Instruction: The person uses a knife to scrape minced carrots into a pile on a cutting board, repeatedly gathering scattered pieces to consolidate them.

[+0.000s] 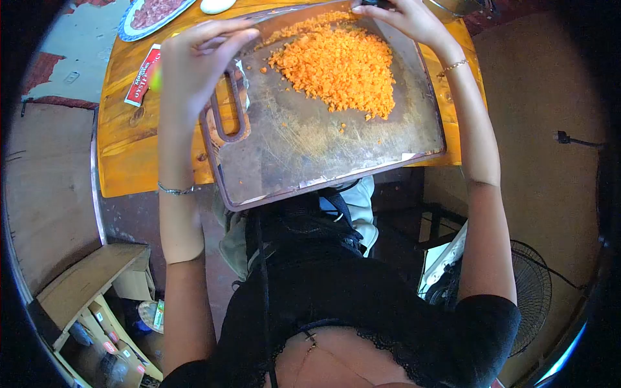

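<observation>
A heap of finely chopped orange carrot (339,68) lies on the upper part of a worn chopping board (304,149) with a slotted handle on its left. Behind the heap stretches a wide knife blade (304,21) that mirrors the orange bits. At the top edge of the view, my right hand (404,18) is closed around the knife's dark handle, partly cut off by the frame. My left hand (206,55), slightly blurred, reaches over the board's left corner. Its thumb and fingertips come together at the blade's far end.
On the wooden table (129,171), a red and white oyster sauce sachet (142,76) lies left of the board. A plate of raw meat (155,14) and a white egg-like object (217,5) sit at the back left. A black fan (530,291) stands at lower right.
</observation>
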The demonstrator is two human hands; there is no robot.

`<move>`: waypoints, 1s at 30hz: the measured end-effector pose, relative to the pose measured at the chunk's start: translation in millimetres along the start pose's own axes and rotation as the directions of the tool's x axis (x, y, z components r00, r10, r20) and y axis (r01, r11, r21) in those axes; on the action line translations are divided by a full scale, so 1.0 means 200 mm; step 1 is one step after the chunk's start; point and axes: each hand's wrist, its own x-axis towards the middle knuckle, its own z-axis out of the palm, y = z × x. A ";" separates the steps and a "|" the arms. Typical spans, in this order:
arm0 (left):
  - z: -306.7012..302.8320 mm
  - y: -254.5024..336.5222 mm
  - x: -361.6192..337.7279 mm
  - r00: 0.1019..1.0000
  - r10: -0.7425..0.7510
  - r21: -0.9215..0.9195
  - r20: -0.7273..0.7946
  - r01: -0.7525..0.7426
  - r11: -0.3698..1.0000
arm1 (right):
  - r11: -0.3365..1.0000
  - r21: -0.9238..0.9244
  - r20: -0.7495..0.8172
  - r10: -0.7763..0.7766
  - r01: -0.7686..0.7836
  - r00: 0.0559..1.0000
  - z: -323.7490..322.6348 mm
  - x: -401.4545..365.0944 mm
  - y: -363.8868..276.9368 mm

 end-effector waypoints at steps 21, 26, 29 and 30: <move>-0.17 -0.20 -0.26 0.957 -0.199 -0.358 -0.212 0.113 0.927 | 0.955 0.279 -0.067 -0.084 0.099 0.994 0.04 0.02 0.12; -0.14 -0.16 -0.26 0.971 -0.168 -0.303 -0.168 0.111 0.947 | 0.999 -0.017 -0.169 -0.041 0.039 0.985 -0.01 0.05 -0.07; -0.17 -0.19 -0.28 0.964 -0.183 -0.324 -0.193 0.113 0.939 | 0.999 0.034 -0.178 0.043 -0.038 0.983 -0.09 -0.01 -0.19; -0.18 -0.21 -0.29 0.960 -0.193 -0.341 -0.203 0.115 0.933 | 0.994 0.055 -0.159 0.102 -0.095 0.982 -0.12 -0.06 -0.25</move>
